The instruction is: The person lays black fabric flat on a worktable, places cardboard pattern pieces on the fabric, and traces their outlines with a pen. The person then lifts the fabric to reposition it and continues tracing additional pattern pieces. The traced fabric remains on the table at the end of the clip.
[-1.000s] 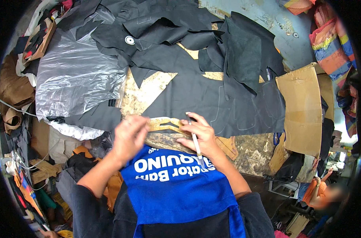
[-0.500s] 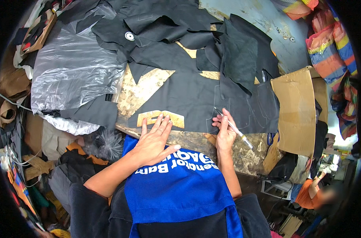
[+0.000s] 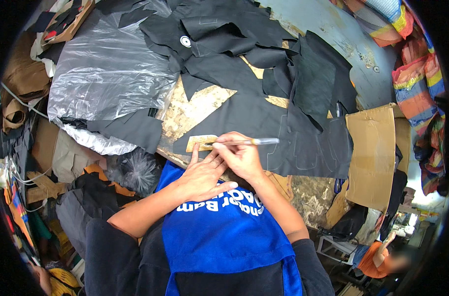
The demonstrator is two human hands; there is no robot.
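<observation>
A black leather-like sheet (image 3: pixel 246 118) with thin pale outlines lies on the table. Near its front left edge rests a tan pattern piece (image 3: pixel 197 142), partly covered by my hands. My left hand (image 3: pixel 200 177) lies flat with fingers spread, its fingertips pressing on that piece. Just to its right, my right hand (image 3: pixel 242 157) is closed around a slim pen (image 3: pixel 265 141). The pen's tip reaches the pattern piece near my left fingertips, and its clear end points right.
More black pieces (image 3: pixel 229 37) are heaped across the far side. Clear plastic sheeting (image 3: pixel 106 74) covers a stack at left. A cardboard sheet (image 3: pixel 371 157) stands at the table's right end. A person in orange (image 3: pixel 375 259) sits farther off at lower right.
My right hand has moved left with the pen, from the outlines on the sheet to the pattern piece. My left hand still presses the piece. The whole view has shifted slightly.
</observation>
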